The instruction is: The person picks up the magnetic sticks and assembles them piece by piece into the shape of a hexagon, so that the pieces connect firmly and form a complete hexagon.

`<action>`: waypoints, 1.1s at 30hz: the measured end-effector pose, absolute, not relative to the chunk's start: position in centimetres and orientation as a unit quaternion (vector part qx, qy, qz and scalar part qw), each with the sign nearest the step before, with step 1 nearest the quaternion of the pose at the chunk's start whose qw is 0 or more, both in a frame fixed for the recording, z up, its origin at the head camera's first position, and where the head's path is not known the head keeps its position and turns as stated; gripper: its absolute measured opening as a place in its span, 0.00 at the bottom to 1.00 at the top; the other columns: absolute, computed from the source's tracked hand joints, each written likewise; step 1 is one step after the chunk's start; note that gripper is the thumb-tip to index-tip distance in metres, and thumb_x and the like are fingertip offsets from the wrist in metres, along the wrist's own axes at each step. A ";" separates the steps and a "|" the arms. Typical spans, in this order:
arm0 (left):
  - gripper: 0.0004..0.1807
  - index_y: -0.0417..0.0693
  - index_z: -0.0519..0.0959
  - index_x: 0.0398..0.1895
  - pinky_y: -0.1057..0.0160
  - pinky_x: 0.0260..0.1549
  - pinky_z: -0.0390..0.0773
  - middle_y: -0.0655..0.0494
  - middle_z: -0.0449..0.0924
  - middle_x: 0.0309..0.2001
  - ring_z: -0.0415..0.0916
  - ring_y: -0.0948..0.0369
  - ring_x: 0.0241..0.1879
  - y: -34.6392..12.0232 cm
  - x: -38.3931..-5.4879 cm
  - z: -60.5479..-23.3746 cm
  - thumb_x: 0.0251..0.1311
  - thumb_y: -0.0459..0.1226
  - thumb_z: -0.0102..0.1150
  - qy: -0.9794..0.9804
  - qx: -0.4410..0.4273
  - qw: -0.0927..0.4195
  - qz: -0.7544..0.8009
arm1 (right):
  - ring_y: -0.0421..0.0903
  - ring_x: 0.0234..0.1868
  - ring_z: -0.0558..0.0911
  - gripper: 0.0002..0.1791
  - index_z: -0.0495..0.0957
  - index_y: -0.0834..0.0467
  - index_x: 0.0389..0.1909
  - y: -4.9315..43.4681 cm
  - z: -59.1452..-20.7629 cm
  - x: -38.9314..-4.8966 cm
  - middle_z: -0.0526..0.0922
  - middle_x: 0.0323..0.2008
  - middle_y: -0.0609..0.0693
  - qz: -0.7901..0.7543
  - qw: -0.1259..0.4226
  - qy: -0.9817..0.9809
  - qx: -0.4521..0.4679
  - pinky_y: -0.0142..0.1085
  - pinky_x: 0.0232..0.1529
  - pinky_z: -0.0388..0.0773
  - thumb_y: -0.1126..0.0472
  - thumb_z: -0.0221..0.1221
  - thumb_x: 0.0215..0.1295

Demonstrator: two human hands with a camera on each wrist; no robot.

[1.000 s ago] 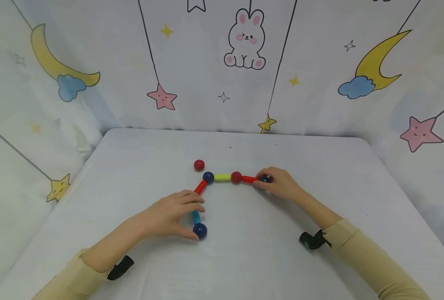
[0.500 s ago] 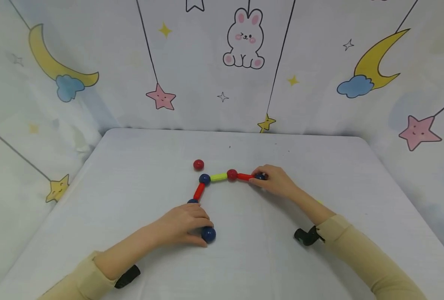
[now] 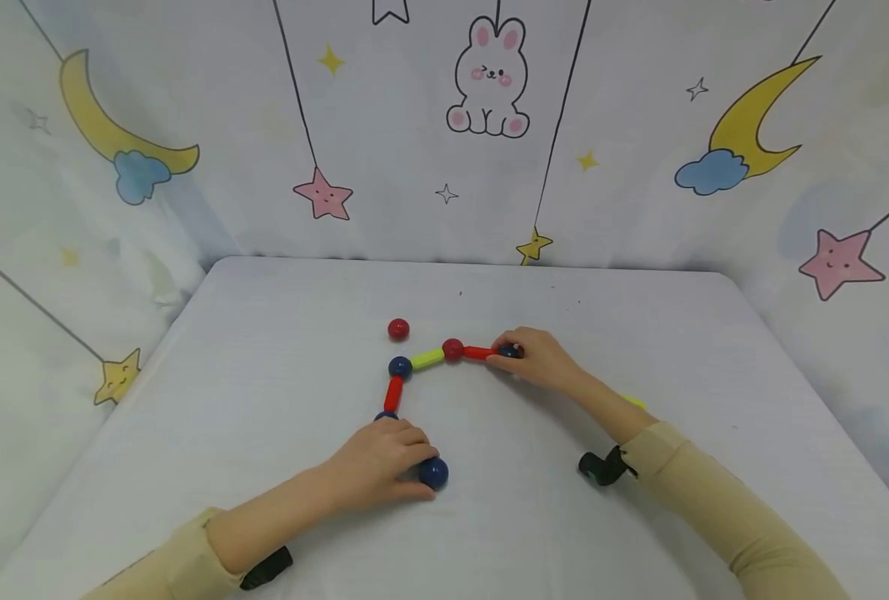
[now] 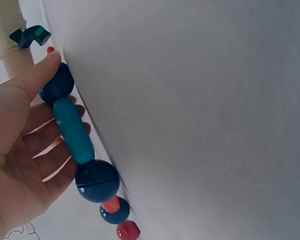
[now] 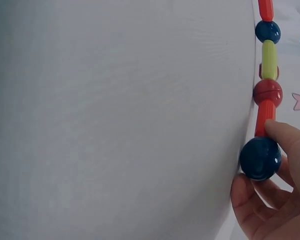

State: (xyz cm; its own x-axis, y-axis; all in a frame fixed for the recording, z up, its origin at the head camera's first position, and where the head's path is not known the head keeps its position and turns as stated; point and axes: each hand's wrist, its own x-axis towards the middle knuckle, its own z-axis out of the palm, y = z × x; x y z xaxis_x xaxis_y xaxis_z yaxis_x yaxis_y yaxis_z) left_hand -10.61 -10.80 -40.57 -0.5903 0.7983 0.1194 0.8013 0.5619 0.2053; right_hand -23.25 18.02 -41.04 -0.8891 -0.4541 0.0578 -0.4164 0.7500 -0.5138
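A bent chain of magnetic balls and rods lies on the white table. My left hand (image 3: 384,462) holds its near end, thumb and fingers about a blue ball (image 3: 434,473); a blue rod (image 4: 74,130) runs along the fingers in the left wrist view. Beyond it come another blue ball (image 4: 97,181), a red rod (image 3: 392,395), the corner blue ball (image 3: 400,367), a yellow-green rod (image 3: 427,359) and a red ball (image 3: 452,349). My right hand (image 3: 537,358) pinches the far end, where a second red rod (image 3: 478,353) meets a blue ball (image 5: 260,158).
Behind the corner lies a loose red ball (image 3: 398,329). A yellow piece (image 3: 634,402) peeks out beside my right forearm, mostly hidden. Printed cloth (image 3: 414,125) hangs behind the table's back edge.
My left hand has moved right and nearer with the chain's near end. The corner ball has slid left and nearer. My right hand has shifted slightly left with its end.
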 end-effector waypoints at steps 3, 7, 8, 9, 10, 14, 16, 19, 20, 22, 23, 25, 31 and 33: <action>0.24 0.51 0.84 0.48 0.61 0.48 0.75 0.60 0.81 0.43 0.75 0.61 0.46 -10.5 -10.3 -40.6 0.56 0.55 0.66 -0.887 -0.446 0.009 -0.120 | 0.46 0.34 0.72 0.13 0.82 0.56 0.44 17.9 -41.2 -23.3 0.79 0.35 0.49 -0.262 0.036 0.936 -0.233 0.37 0.35 0.70 0.52 0.64 0.64; 0.23 0.50 0.84 0.48 0.63 0.47 0.74 0.60 0.81 0.42 0.75 0.62 0.45 -10.0 -9.9 -40.6 0.56 0.55 0.66 -0.890 -0.442 0.008 -0.114 | 0.46 0.33 0.72 0.13 0.83 0.56 0.44 17.7 -41.2 -23.3 0.78 0.34 0.49 -0.264 0.036 0.935 -0.235 0.36 0.33 0.70 0.52 0.64 0.64; 0.23 0.50 0.84 0.48 0.63 0.47 0.74 0.60 0.81 0.42 0.75 0.62 0.45 -9.9 -9.8 -40.5 0.56 0.55 0.66 -0.890 -0.441 0.007 -0.111 | 0.46 0.33 0.72 0.13 0.83 0.57 0.43 17.6 -41.2 -23.2 0.78 0.34 0.49 -0.266 0.036 0.934 -0.236 0.36 0.33 0.70 0.53 0.65 0.64; 0.24 0.50 0.84 0.48 0.63 0.47 0.74 0.60 0.81 0.42 0.75 0.62 0.45 -9.8 -9.7 -40.5 0.56 0.55 0.66 -0.891 -0.441 0.006 -0.109 | 0.46 0.33 0.72 0.13 0.83 0.57 0.43 17.6 -41.2 -23.2 0.78 0.34 0.49 -0.267 0.035 0.933 -0.237 0.36 0.33 0.70 0.53 0.65 0.64; 0.24 0.50 0.84 0.48 0.63 0.47 0.74 0.60 0.81 0.42 0.75 0.62 0.45 -9.7 -9.6 -40.5 0.57 0.55 0.66 -0.892 -0.440 0.006 -0.107 | 0.46 0.33 0.72 0.13 0.83 0.57 0.43 17.5 -41.2 -23.2 0.78 0.33 0.49 -0.268 0.034 0.933 -0.239 0.37 0.33 0.69 0.53 0.65 0.64; 0.24 0.50 0.84 0.48 0.63 0.46 0.73 0.60 0.81 0.42 0.76 0.62 0.44 -9.4 -9.3 -40.5 0.57 0.56 0.65 -0.894 -0.437 0.009 -0.101 | 0.46 0.34 0.72 0.13 0.83 0.57 0.44 17.3 -41.4 -23.2 0.79 0.35 0.50 -0.265 0.036 0.935 -0.235 0.37 0.34 0.70 0.52 0.64 0.64; 0.24 0.50 0.84 0.48 0.63 0.45 0.72 0.60 0.80 0.41 0.75 0.63 0.43 -9.3 -9.3 -40.4 0.57 0.56 0.65 -0.895 -0.435 0.006 -0.100 | 0.46 0.35 0.73 0.13 0.83 0.56 0.44 17.2 -41.5 -23.2 0.79 0.35 0.50 -0.265 0.038 0.936 -0.229 0.37 0.35 0.71 0.52 0.64 0.64; 0.25 0.51 0.84 0.48 0.63 0.44 0.73 0.61 0.80 0.41 0.75 0.64 0.43 -9.1 -9.5 -40.3 0.57 0.58 0.64 -0.892 -0.439 -0.012 -0.102 | 0.47 0.36 0.73 0.14 0.83 0.56 0.44 17.2 -41.5 -23.1 0.79 0.37 0.51 -0.268 0.040 0.937 -0.222 0.38 0.36 0.71 0.52 0.64 0.64; 0.26 0.51 0.84 0.48 0.63 0.44 0.73 0.61 0.80 0.41 0.75 0.64 0.43 -9.1 -9.8 -40.2 0.57 0.59 0.63 -0.890 -0.443 -0.023 -0.104 | 0.48 0.36 0.73 0.14 0.83 0.57 0.44 17.2 -41.5 -23.1 0.79 0.37 0.52 -0.268 0.039 0.936 -0.223 0.38 0.37 0.71 0.52 0.64 0.64; 0.27 0.52 0.84 0.48 0.66 0.43 0.74 0.62 0.80 0.41 0.75 0.66 0.42 -9.1 -10.5 -39.7 0.57 0.61 0.61 -0.884 -0.448 -0.052 -0.121 | 0.48 0.37 0.73 0.15 0.82 0.57 0.45 17.2 -41.5 -23.1 0.79 0.39 0.52 -0.269 0.041 0.935 -0.226 0.38 0.37 0.72 0.52 0.64 0.64; 0.28 0.52 0.84 0.48 0.67 0.42 0.74 0.62 0.80 0.42 0.75 0.66 0.42 -9.0 -10.9 -39.3 0.57 0.62 0.61 -0.882 -0.449 -0.065 -0.129 | 0.48 0.37 0.73 0.16 0.82 0.57 0.45 17.3 -41.5 -23.1 0.79 0.39 0.52 -0.271 0.044 0.934 -0.226 0.38 0.37 0.72 0.51 0.64 0.64; 0.27 0.52 0.84 0.49 0.68 0.42 0.75 0.61 0.81 0.43 0.76 0.66 0.44 -8.8 -12.0 -38.4 0.58 0.61 0.60 -0.877 -0.448 -0.088 -0.150 | 0.48 0.38 0.75 0.18 0.81 0.58 0.48 17.5 -41.3 -23.0 0.79 0.41 0.52 -0.280 0.056 0.932 -0.223 0.37 0.37 0.74 0.51 0.64 0.64; 0.20 0.50 0.83 0.52 0.65 0.44 0.78 0.57 0.81 0.49 0.77 0.61 0.48 -6.6 -16.4 -35.8 0.64 0.51 0.61 -0.874 -0.435 -0.078 -0.203 | 0.48 0.43 0.78 0.21 0.78 0.58 0.54 19.4 -40.2 -22.2 0.81 0.47 0.52 -0.295 0.070 0.932 -0.200 0.36 0.37 0.77 0.49 0.60 0.67; 0.19 0.49 0.82 0.53 0.63 0.45 0.78 0.56 0.81 0.50 0.77 0.59 0.49 -5.7 -18.2 -35.4 0.65 0.48 0.61 -0.873 -0.433 -0.073 -0.211 | 0.48 0.44 0.78 0.19 0.79 0.57 0.53 20.5 -39.8 -21.7 0.81 0.48 0.52 -0.298 0.058 0.932 -0.200 0.38 0.39 0.77 0.50 0.60 0.68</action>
State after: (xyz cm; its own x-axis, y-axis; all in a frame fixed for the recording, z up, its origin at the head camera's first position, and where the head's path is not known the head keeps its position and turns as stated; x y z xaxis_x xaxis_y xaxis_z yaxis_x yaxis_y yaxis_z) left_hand -18.16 -5.67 -35.36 -0.6147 0.7869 0.0544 0.7252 0.5367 0.4313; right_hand -21.74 20.54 -39.79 -0.9133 -0.4072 0.0115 -0.3382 0.7421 -0.5787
